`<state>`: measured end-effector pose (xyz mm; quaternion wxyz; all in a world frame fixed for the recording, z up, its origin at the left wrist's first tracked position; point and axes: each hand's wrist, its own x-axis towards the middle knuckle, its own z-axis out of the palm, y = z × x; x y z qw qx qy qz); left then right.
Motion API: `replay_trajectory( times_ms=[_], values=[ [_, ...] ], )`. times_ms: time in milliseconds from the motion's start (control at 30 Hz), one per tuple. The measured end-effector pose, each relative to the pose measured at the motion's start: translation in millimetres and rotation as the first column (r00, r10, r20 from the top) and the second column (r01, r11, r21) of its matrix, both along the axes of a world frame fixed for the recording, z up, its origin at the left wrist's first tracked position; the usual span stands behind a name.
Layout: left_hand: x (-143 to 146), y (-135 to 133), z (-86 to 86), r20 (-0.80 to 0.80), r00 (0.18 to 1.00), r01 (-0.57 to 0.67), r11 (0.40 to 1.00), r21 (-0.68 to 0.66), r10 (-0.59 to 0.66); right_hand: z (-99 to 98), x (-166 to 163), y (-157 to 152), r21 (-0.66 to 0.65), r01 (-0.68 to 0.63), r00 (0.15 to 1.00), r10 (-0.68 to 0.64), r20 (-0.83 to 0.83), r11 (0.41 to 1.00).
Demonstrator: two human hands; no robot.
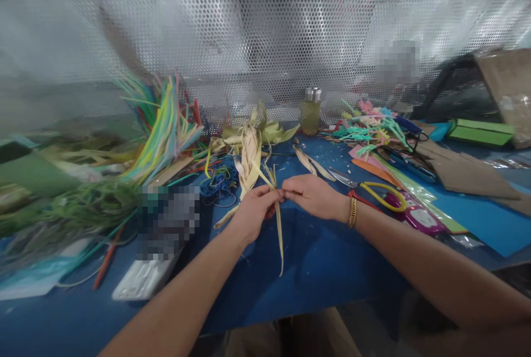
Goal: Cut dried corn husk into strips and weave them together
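Observation:
My left hand (253, 210) and my right hand (316, 197) meet over the blue table (315, 268), both pinched on the same bundle of dried pale leaf strips (279, 224). The strips rise to a wider husk-like piece (250, 161) behind the hands, and one thin strip hangs down toward me. A gold bracelet (352, 212) sits on my right wrist. Just right of that wrist lie scissors with yellow and red handles (375, 194).
A perforated metal screen (265, 31) closes off the back. Coloured strips (166, 125) and green fibres (91, 202) pile up at the left. A small jar (312, 111), colourful craft pieces (373, 125), cardboard (464, 172) and a green box (481, 131) lie to the right.

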<state>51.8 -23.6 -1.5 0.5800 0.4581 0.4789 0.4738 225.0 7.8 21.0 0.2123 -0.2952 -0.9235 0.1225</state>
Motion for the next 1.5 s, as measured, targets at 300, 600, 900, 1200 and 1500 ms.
replay_trajectory(
  times_ms=[300,600,900,1200,1500],
  values=[
    [0,-2,8.2,0.003,0.998,-0.063,0.997,-0.044,0.063,-3.7,3,8,-0.084,-0.050,0.995,0.042,-0.089,0.995],
    [-8,-3,8.8,0.078,0.996,0.055,0.988,-0.141,-0.044,-4.7,7,15,-0.091,-0.017,0.992,0.005,-0.128,0.996],
    [-10,3,4.2,0.159,0.986,-0.032,0.995,-0.097,0.047,-5.7,0,0,0.134,0.427,0.861,-0.356,-0.364,0.894],
    [-6,1,1.1,0.003,1.000,0.025,0.996,0.090,-0.025,-14.7,-21,-15,-0.437,0.125,0.902,-0.285,-0.324,0.891],
    [-7,1,4.5,-0.003,1.000,-0.012,0.996,0.093,0.013,-12.6,-16,-7,-0.373,0.157,0.914,-0.277,-0.296,0.915]
  ],
)
